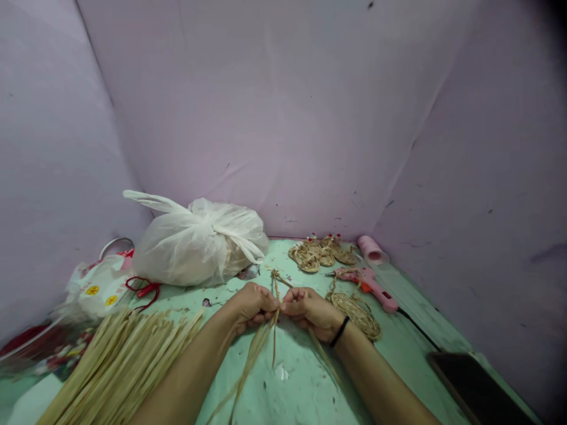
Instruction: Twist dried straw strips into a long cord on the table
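Between left fingers (268, 303) and right fingers (293, 307), tan strands (275, 321), pinched by both

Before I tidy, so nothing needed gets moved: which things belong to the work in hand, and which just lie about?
In hand or probably related:
fibre strands, pinched by left hand and right hand
dry strips
coiled braid

Apparently lying about:
knotted white bag
red cord
dark flat device

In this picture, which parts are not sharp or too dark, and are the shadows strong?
Head view: dim, even light, with only soft shadows near the right hand; head view: the coloured items at lower left look smeared, the fibre strands slightly soft; head view: the upper right corner fades to black.
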`<state>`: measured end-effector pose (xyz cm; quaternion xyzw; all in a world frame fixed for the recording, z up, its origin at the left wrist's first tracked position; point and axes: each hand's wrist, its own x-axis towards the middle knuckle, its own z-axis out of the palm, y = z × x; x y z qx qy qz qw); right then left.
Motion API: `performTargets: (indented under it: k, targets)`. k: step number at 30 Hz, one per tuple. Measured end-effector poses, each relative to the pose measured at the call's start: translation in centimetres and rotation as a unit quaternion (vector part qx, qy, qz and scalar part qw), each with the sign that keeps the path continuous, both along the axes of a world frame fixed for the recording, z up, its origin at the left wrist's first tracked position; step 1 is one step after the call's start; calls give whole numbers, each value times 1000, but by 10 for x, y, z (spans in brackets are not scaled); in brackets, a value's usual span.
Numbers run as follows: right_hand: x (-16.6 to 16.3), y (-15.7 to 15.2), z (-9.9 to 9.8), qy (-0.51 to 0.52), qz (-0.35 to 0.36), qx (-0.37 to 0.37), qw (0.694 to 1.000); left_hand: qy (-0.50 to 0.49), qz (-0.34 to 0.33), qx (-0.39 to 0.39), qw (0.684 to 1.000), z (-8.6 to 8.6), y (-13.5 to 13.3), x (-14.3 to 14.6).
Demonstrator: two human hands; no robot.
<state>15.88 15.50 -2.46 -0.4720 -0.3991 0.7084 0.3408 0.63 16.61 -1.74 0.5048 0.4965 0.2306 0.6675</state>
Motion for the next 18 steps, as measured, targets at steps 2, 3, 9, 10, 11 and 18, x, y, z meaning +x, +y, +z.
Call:
performTargets:
  k: [2, 3, 9, 10, 11, 18]
  targets:
    - [1, 1, 0, 5, 8, 1, 1000, -3, 1, -7, 1000, 2, 0, 0]
    - [1, 1, 0, 6, 13, 2, 1000, -2, 1, -8, 1000, 2, 0, 0]
    - [0, 2, -4, 8, 16, 8, 1000, 0, -1, 17, 1000, -1, 2, -2]
    - [-1, 2, -5, 3, 11, 7, 1000, 2, 0, 21, 1000, -2, 2, -2]
    - [-1, 2, -6, -2, 6, 6, 1000, 6, 3, 24, 1000, -2, 2, -2]
    - [-5, 2, -5, -40, -10, -8, 999, 64, 11, 57, 996, 6, 0, 0]
